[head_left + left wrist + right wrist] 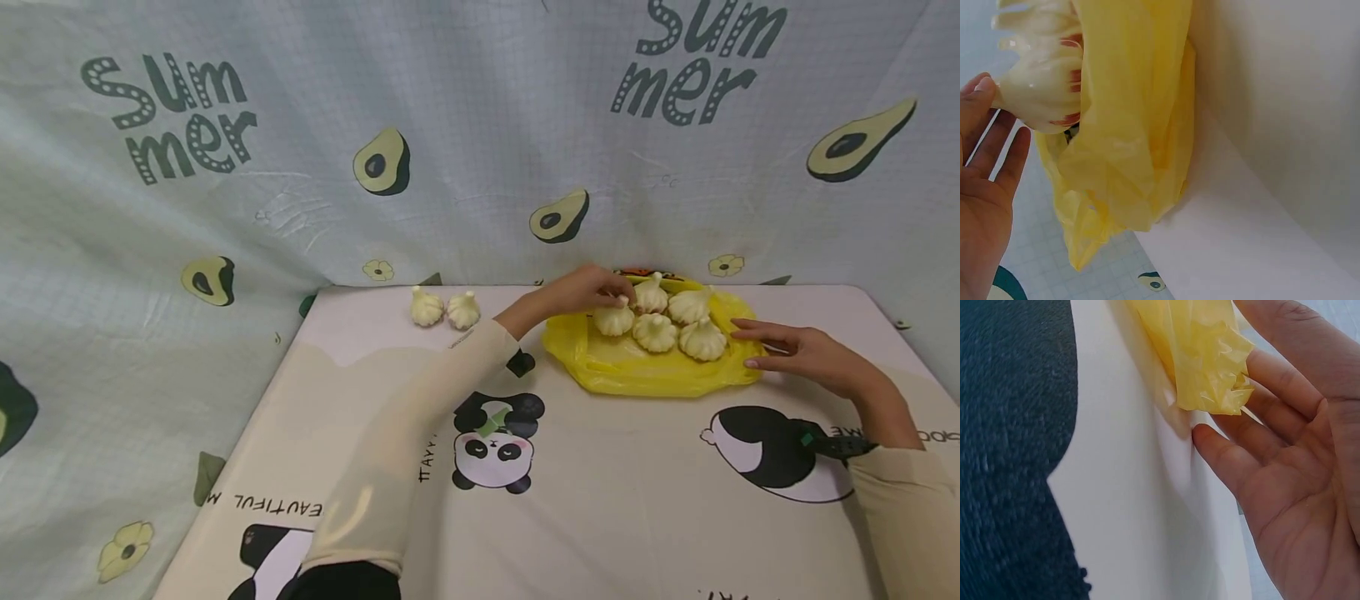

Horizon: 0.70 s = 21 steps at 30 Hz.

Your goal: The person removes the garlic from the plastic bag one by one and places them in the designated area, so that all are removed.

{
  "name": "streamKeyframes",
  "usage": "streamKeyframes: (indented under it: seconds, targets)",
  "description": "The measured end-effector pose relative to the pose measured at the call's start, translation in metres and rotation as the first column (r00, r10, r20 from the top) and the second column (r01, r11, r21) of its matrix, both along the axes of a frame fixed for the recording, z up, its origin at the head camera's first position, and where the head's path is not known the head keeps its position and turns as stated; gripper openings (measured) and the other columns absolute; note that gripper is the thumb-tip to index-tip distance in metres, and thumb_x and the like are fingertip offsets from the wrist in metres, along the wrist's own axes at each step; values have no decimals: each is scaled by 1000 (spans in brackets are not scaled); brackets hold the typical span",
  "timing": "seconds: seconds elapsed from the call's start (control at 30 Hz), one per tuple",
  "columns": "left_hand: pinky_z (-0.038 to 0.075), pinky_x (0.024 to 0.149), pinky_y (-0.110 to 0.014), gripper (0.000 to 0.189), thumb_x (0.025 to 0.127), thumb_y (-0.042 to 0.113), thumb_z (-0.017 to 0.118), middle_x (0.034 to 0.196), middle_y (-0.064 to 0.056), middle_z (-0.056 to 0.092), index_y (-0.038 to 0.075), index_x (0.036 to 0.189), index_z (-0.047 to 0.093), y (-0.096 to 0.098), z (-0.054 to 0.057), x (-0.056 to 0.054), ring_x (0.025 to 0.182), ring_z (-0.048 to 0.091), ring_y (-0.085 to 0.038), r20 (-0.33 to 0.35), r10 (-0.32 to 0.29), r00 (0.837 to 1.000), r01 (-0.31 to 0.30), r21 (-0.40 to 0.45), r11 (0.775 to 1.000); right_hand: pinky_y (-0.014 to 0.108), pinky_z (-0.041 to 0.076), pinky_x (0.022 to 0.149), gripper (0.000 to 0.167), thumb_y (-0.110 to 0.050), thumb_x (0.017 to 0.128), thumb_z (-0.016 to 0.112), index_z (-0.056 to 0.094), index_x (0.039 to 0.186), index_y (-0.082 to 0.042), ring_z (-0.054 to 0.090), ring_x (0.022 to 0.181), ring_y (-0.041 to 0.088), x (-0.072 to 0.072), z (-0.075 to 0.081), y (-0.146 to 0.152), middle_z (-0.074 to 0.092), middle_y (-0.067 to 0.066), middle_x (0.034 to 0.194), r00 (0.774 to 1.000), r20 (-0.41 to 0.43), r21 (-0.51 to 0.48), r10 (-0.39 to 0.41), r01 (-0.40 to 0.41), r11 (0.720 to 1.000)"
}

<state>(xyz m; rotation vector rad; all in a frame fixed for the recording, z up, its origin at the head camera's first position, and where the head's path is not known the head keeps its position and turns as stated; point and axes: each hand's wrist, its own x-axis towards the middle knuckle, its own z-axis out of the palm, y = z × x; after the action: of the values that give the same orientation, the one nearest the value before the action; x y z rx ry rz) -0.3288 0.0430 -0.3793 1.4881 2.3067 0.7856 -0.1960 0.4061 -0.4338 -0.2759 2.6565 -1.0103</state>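
Observation:
Several whitish garlic bulbs (656, 333) sit on a yellow plastic bag (645, 380). My left hand (588, 288) reaches in from the left and pinches the stem of the leftmost garlic bulb (614, 320) between thumb and fingers. In the left wrist view that bulb (1041, 94) shows reddish streaks on its base, and the bag hides part of it. At the bag's right edge, my right hand (813, 358) has its fingers extended. The right wrist view shows this hand (1285, 450) with its open palm beside the crumpled bag end (1213, 362), fingers partly behind the plastic.
Two more garlic bulbs, a left one (427, 307) and a right one (463, 310), stand side by side at the table's back left. The table (600, 517) has a pale cloth with printed pandas. Behind it hangs an avocado-patterned curtain (465, 108).

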Motion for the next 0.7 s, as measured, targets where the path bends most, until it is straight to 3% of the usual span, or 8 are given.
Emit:
streamKeyframes:
  seconds: [0.07,0.13,0.2,0.3,0.5,0.63,0.7]
  targets:
    - [48,95,-16,25,103,12,61,123,-8,71,3,124,71,-3,2,6,109,64,-14,15,-15,1000,14,11,1000,1,34,83,58,-35,98,69,53,148,-9,25,147,48,-1,1,0,32,12,164,1000,2,3,2,-2,1000]
    - [48,96,-16,27,102,13,62,124,-9,71,3,125,71,-8,5,12,111,64,-13,28,-19,999,19,21,1000,14,42,98,58,-34,98,69,53,148,-9,23,148,49,-1,1,-1,32,14,164,1000,6,3,4,-4,1000]
    - [48,96,-15,28,102,15,63,125,-7,71,5,127,71,-13,8,16,111,65,-11,25,-4,1000,3,28,1000,37,43,110,59,-35,98,69,52,148,-9,23,147,50,-2,1,-1,31,17,164,1000,6,5,6,-6,1000]
    - [49,95,-16,27,101,17,65,124,-5,72,8,126,73,-22,11,22,111,67,-10,16,27,1000,-27,45,999,71,33,107,60,-37,98,69,52,148,-8,24,146,53,-2,0,-1,30,21,163,1000,3,11,6,-6,1000]
    - [51,92,-15,26,100,18,67,124,-2,73,11,124,74,-39,16,31,109,67,-8,10,68,998,-68,56,996,73,31,106,62,-40,98,69,52,148,-7,24,145,55,-3,-1,1,29,20,164,1000,7,10,2,-2,1000]
    - [51,89,-16,26,100,19,67,121,0,73,11,123,75,-48,17,36,107,66,-7,-34,64,997,-62,79,995,62,39,109,61,-39,98,68,51,149,-9,27,145,52,-3,-1,1,30,16,164,1000,6,34,4,-4,999]
    - [51,88,-16,25,100,19,68,120,0,74,11,122,75,-52,18,37,108,66,-6,-46,59,997,-54,96,994,44,46,107,61,-38,98,68,51,149,-9,29,145,50,-3,-1,0,30,17,164,1000,8,45,7,-7,999]
